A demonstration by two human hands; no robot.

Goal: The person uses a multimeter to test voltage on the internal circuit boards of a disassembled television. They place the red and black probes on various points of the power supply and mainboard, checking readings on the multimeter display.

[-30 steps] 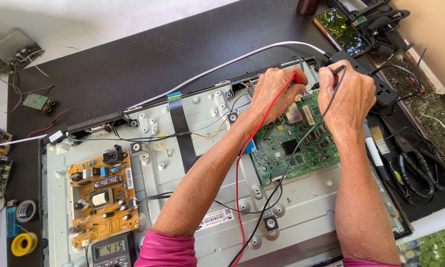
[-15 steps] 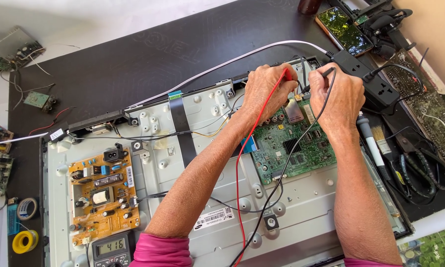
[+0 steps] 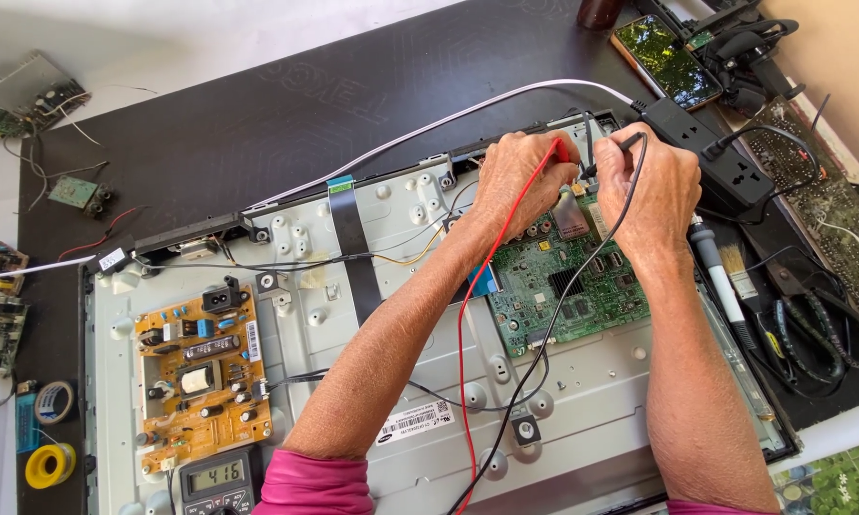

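Black mat [image 3: 258, 124] is covering the bench, with an opened flat-panel chassis [image 3: 401, 381] lying on it, grey metal back facing up. Landmark: green main board [image 3: 568, 286], sitting in the chassis's right half.

Hard to see:
- Both probe tips are hiding under the hands, so the exact contact points on the green main board can't be read.
- Upper edge of that board is covered by knuckles.
- Multimeter [image 3: 215, 477], far lower left of the board, is getting cut off by the bottom frame edge; only its lit display is showing.
- Pink sleeves are cropped at the bottom edge.

Hands:
- Left hand [image 3: 523, 181] is hovering over the board's upper-left corner, fingers curled tight together, pinching the red probe [image 3: 560, 151]. Red lead is trailing down past the board's left edge.
- Right hand [image 3: 647, 186] is sitting over the board's upper-right corner, fingers closed and pinching the black probe [image 3: 613, 153]. Black lead is looping down across the board.

Surroundings:
- Orange power board [image 3: 201, 377] is lying well left of the green board, in the same chassis.
- Black power strip [image 3: 711, 157] is lying just upper right of it.
- Brush [image 3: 735, 272] and pliers [image 3: 820, 324] are resting to its right on the mat.
- Tape rolls [image 3: 50, 434] are sitting far left, off the mat.
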